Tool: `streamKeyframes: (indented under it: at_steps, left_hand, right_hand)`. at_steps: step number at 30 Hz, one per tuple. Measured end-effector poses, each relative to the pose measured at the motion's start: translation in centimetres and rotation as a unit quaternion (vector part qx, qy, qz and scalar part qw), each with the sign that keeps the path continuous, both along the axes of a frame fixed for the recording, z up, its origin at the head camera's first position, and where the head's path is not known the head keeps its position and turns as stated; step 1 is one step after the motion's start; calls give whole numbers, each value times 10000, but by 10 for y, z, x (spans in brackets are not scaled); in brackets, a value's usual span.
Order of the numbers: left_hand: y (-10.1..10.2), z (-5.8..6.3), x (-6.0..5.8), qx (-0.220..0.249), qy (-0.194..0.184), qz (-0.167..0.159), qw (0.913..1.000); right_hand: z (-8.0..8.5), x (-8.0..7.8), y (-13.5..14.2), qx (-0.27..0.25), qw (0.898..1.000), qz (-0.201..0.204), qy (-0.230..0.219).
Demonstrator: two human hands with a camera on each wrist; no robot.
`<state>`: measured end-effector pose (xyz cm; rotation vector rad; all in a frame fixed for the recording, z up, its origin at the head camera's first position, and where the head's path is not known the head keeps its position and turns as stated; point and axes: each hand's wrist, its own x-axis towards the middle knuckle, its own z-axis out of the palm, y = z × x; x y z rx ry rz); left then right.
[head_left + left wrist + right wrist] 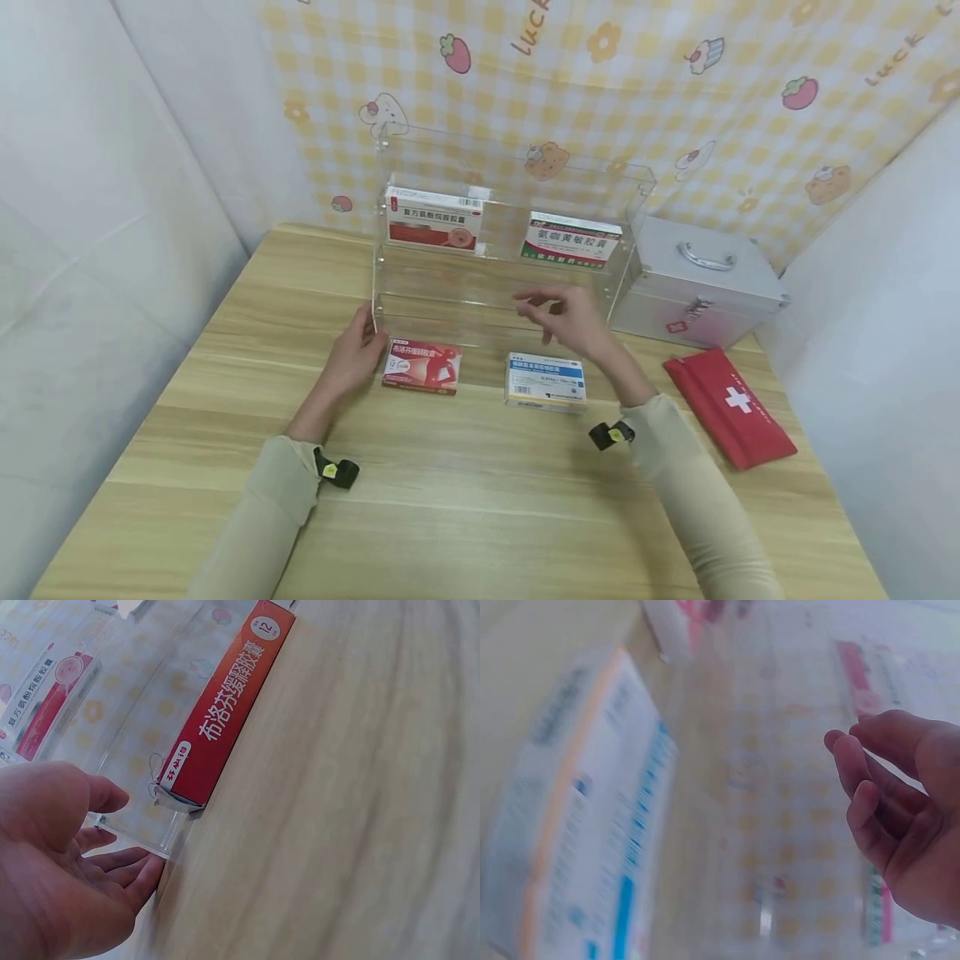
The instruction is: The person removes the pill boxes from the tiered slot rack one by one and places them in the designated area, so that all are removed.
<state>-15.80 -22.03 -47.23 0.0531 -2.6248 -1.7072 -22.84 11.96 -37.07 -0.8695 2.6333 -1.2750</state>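
From the head view, my left hand is at the left side of the clear shelf, touching its lower edge; the fingers reach along the outside of that side panel. My right hand hangs before the shelf's right half, fingers loosely bent, nothing in them. The red box sits at the shelf's front foot, toward its left end and just beside my left hand; the white-and-blue box sits at the same foot, farther right. I can't tell whether either is on the lowest tier or before it. On an upper tier of the shelf, the white-and-red box leans at the left and the green-and-white box at the right.

From my left wrist, my thumb stands apart from the other fingers, whose tips rest at the shelf's bottom corner. The red box is near them, untouched.

From my right wrist, my fingers are half bent, close to one another, pinching nothing, in front of the shelf. The white-and-blue box, blurred, lies well apart from them.
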Motion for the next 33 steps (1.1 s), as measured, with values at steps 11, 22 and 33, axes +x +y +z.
streamKeyframes:
  at_steps: [11, 22, 33]
  left_hand:
    - [-1, -1, 1, 8, 5, -30, 10000]
    - [-1, -1, 1, 15, -24, -15, 10000]
    - [-1, -1, 1, 8, -45, -41, 10000]
  right_hand:
    - [49, -20, 41, -170, 9961, -513, 695]
    - [86, -34, 73, 382, 9893, -1328, 473]
    - [103, -42, 79, 584, 9872, -1331, 660]
